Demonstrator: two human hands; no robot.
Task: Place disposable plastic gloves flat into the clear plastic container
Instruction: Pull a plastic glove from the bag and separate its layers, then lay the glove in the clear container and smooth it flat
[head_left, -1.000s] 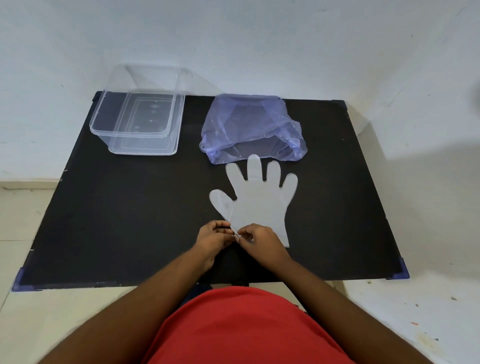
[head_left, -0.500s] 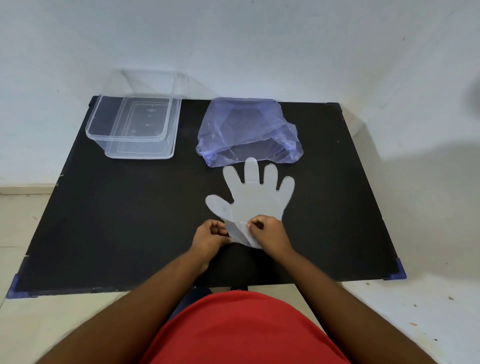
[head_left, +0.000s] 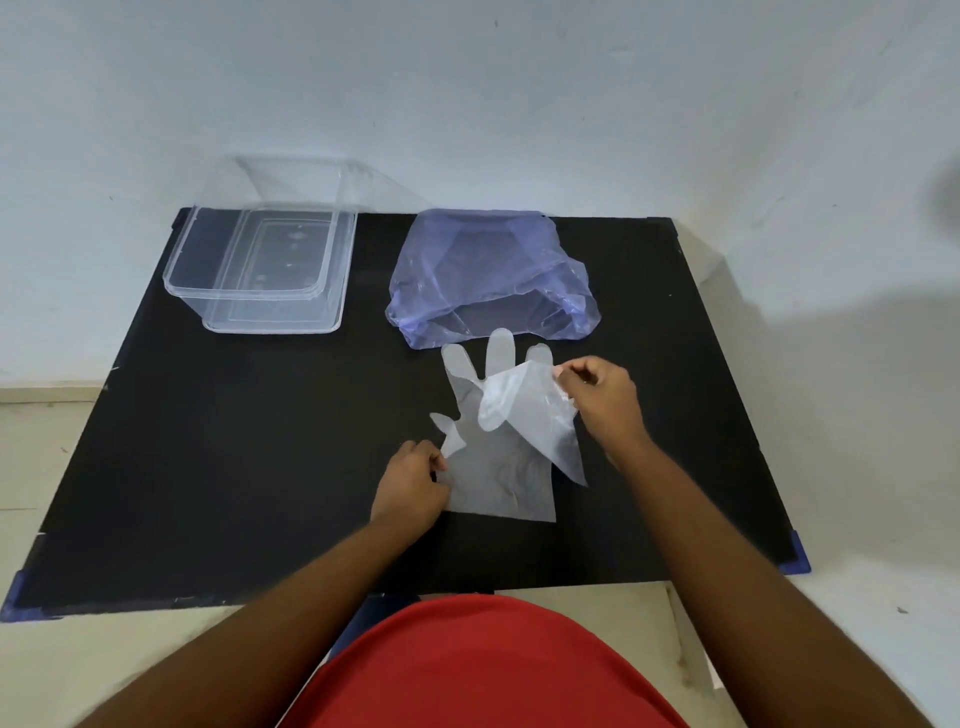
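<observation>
A stack of translucent disposable gloves (head_left: 496, 478) lies flat on the black table (head_left: 260, 467), fingers pointing away from me. My right hand (head_left: 597, 397) pinches the top glove (head_left: 530, 415) by its cuff and holds it peeled up and over toward the far right. My left hand (head_left: 415, 480) presses and pinches the lower glove's left edge near the thumb. The clear plastic container (head_left: 260, 260) sits open at the table's far left, with nothing visible inside it.
A crumpled bluish plastic bag (head_left: 493, 275) lies at the far middle, just beyond the gloves' fingertips. A white wall stands right behind the table. Blue corner guards mark the table's near corners (head_left: 797, 558).
Both hands were pinching the cuff together at the near edge. My right hand has since lifted the top glove's cuff up and to the far right, while the left hand stays on the lower glove.
</observation>
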